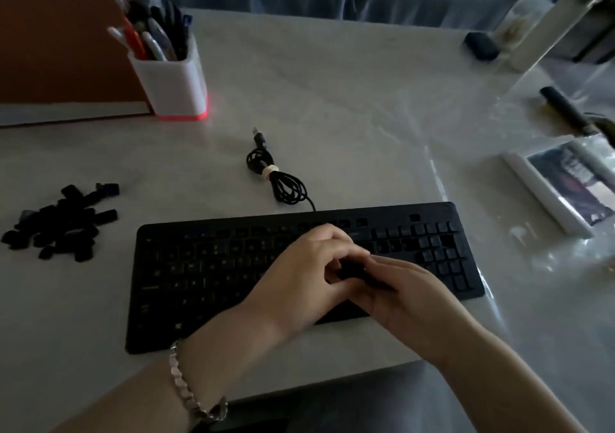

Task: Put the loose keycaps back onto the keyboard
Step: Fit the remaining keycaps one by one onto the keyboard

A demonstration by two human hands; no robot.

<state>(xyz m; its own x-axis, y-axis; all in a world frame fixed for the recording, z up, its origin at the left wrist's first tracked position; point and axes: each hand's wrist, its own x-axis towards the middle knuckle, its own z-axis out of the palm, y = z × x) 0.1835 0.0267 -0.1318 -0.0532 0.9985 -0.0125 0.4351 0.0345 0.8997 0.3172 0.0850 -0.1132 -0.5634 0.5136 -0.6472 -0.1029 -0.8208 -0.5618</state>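
A keycap is pinched between the curled fingers of the left hand and right hand over the keyboard, where it could be pressed on crooked, its slot being hidden.

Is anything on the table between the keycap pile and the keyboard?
Nothing visible. Only bare table separates the keycap pile from the left edge of the keyboard. The coiled cable and pen holder lie farther back, off that path.
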